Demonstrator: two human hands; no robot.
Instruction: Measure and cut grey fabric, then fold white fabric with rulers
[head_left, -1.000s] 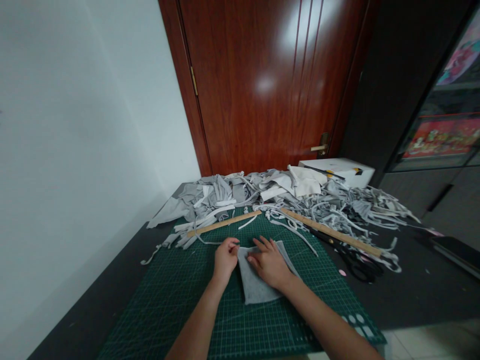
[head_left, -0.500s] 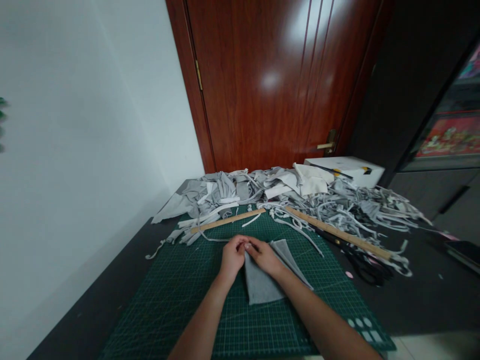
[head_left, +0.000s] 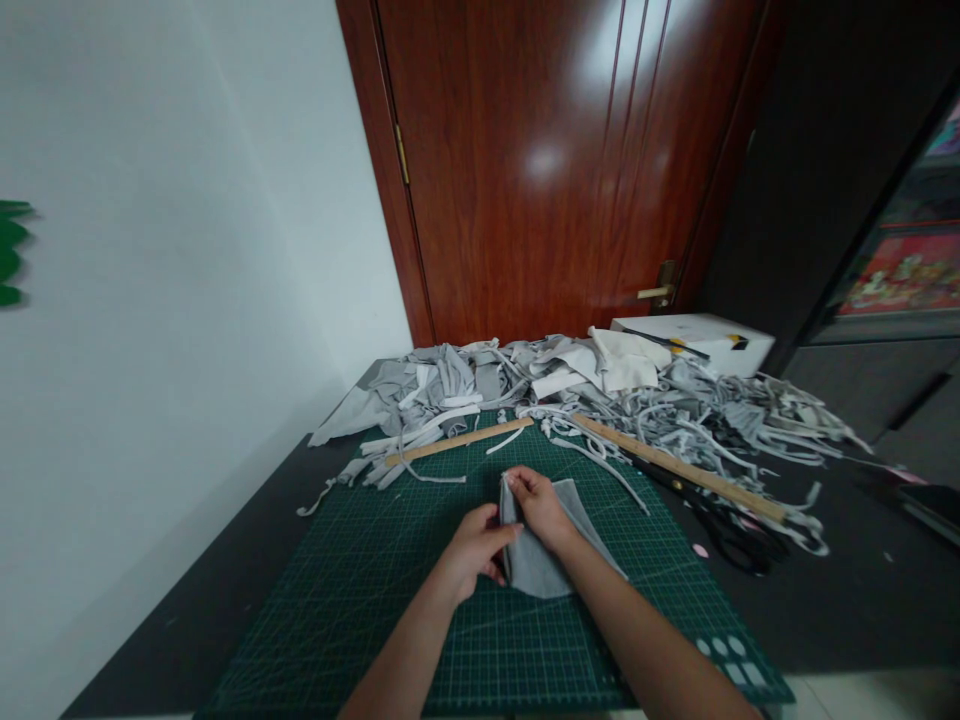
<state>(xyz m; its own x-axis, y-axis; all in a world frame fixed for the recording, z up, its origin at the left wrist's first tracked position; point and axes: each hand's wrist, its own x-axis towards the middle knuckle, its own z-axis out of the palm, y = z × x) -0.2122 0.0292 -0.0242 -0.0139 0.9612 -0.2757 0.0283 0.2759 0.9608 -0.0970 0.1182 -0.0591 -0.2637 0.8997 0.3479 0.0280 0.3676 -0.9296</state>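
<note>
The grey cloth (head_left: 541,572) sits near the middle of the green cutting mat (head_left: 337,610), and we see its left edge raised where it was lying flat half a second ago. Our left hand (head_left: 474,550) has moved from the far corner down that edge, and now grips it with the thumb in front and the fingers partly hidden. Our right hand (head_left: 538,505) remains at the far corner, pinching it. We judge the work has passed from one gathered corner to a whole edge held in two places.

Around the mat, we have a white wall (head_left: 165,300) to its left and a reddish wooden door (head_left: 517,200) beyond it. The dark table (head_left: 195,600) shows on both sides of the mat. A heap of grey and white fabric (head_left: 442,380) spreads over its far end, with a white box (head_left: 716,330) beyond on the right. Two wooden strips, one at left (head_left: 459,440) and one at right (head_left: 675,466), slant near its far end. Black scissors (head_left: 706,513) lie along its right edge, beside a small pink scrap (head_left: 700,551).
</note>
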